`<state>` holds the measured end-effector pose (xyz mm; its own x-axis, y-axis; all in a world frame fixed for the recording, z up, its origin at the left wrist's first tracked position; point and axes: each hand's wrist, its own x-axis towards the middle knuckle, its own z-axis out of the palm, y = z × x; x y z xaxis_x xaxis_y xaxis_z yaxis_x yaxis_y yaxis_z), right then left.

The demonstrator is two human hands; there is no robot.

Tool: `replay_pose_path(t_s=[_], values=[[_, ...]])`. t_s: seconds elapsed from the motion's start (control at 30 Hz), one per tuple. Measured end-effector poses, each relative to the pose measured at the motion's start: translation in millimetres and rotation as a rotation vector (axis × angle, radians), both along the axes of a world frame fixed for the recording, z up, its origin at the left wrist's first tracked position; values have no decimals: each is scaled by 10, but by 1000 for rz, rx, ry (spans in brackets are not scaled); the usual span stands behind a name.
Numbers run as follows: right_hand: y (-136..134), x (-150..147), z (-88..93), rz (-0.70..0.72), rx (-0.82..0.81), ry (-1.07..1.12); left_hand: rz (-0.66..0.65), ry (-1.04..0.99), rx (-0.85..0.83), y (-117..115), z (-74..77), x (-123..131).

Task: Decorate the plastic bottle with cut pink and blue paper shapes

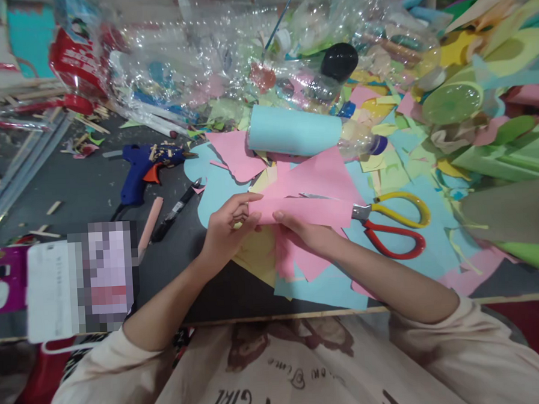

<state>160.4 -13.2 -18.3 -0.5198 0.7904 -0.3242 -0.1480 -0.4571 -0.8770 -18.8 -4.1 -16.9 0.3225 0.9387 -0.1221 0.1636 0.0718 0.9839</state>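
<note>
The left hand and right hand pinch the pink strip near its left end. Likely light, flexible, easily creased; gentle edge holds suit.

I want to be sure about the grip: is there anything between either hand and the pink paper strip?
Nothing visible stands in the way: the left hand and the right hand both touch the pink paper strip directly. The scissors show beyond its right end, partly covered by it.

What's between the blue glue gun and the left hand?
In the head view, a black pen-like tool, then light-blue paper before the left hand.
</note>
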Motion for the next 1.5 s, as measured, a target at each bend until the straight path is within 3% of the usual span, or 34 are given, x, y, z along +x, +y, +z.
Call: replay_pose_path(t_s=[0.23,0.53,0.7,0.97,1.23,1.5], values=[[-31,13,-20,-44,-106,-63,8,22,16,2,8,-9],[-7,10,-32,10,-56,19,13,24,21,3,11,-8],[-17,7,11,-33,-60,-80,9,22,24,-1,13,-9],[8,-2,-1,48,-31,58,5,4,37,-8,10,1],[-67,32,-97,-116,-196,-96,113,-31,54,38,40,9],[-73,49,-128,-124,-234,-129,190,-67,69,52,11,26]])
